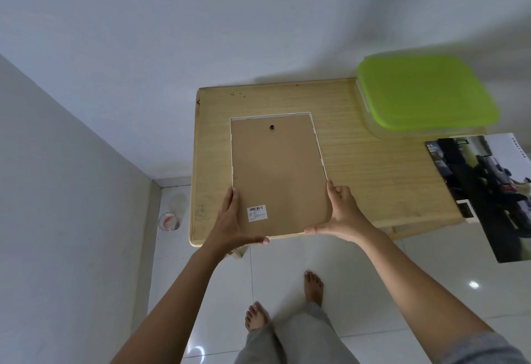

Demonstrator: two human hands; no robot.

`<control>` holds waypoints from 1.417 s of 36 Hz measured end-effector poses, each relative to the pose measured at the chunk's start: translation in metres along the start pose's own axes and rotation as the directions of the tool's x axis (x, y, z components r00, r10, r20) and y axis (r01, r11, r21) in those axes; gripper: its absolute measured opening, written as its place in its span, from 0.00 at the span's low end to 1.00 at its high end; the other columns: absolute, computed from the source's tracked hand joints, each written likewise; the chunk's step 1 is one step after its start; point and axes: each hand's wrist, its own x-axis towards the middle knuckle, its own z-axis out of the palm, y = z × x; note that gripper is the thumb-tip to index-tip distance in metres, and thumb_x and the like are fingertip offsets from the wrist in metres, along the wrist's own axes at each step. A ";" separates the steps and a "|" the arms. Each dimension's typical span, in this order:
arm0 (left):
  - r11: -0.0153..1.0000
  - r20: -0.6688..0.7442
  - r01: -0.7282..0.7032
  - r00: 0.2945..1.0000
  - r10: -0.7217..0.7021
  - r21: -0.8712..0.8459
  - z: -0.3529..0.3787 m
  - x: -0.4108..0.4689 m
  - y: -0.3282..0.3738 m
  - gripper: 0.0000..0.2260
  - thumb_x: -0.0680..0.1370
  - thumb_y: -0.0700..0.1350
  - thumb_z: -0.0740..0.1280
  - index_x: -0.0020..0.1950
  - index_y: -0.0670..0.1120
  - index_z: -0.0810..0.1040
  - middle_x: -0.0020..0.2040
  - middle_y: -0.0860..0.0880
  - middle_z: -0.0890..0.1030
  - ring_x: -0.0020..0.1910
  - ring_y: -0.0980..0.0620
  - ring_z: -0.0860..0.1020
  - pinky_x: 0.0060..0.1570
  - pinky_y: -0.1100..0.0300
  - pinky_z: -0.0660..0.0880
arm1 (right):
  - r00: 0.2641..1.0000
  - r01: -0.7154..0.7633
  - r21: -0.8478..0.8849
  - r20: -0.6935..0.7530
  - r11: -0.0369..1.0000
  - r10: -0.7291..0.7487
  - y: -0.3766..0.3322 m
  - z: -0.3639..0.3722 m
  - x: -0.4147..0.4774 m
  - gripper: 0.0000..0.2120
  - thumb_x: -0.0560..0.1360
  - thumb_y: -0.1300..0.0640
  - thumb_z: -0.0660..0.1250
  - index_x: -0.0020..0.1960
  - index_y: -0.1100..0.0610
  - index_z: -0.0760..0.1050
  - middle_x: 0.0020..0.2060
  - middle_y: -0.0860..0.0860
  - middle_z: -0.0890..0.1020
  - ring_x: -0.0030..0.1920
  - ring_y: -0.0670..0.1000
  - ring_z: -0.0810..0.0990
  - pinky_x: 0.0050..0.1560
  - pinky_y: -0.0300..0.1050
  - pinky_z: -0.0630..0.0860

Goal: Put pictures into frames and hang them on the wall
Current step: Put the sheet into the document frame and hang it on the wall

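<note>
Two bare forearms reach forward over the tiled floor [402, 277]. The left hand [230, 220] and right hand [342, 214] grip the lower corners of a white picture frame [277, 173], brown backing up, apparently held just above the wooden table [367, 168]. A green-lidded container [425, 93] and a poster [485, 191] sit at the table's right.

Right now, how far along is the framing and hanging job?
The frame looks closed: its brown backing faces up, hanging hole visible. Left hand and right hand grip its near corners over the table. Nothing shows on the wall yet. A loose picture still lies on the table's right edge, unframed.
</note>
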 end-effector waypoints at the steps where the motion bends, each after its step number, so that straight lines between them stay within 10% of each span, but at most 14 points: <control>1: 1.000 -0.010 -0.002 1.000 0.002 0.008 0.001 0.000 0.000 0.65 0.54 0.65 0.76 0.75 0.46 0.36 0.77 0.53 0.39 0.76 0.51 0.44 0.74 0.49 0.53 | 1.000 0.000 -0.004 -0.004 1.000 0.000 0.000 0.000 0.000 0.65 0.55 0.38 0.78 0.76 0.55 0.39 0.66 0.53 0.56 0.68 0.54 0.57 0.68 0.43 0.58; 51: 0.999 -0.157 -0.013 0.988 0.006 -0.040 -0.003 0.007 -0.007 0.40 0.73 0.50 0.71 0.76 0.46 0.50 0.76 0.50 0.55 0.73 0.51 0.58 0.70 0.56 0.59 | 0.992 -0.080 0.226 -0.080 0.971 0.101 -0.001 0.005 0.015 0.48 0.64 0.50 0.76 0.75 0.49 0.50 0.62 0.55 0.63 0.66 0.55 0.64 0.68 0.48 0.63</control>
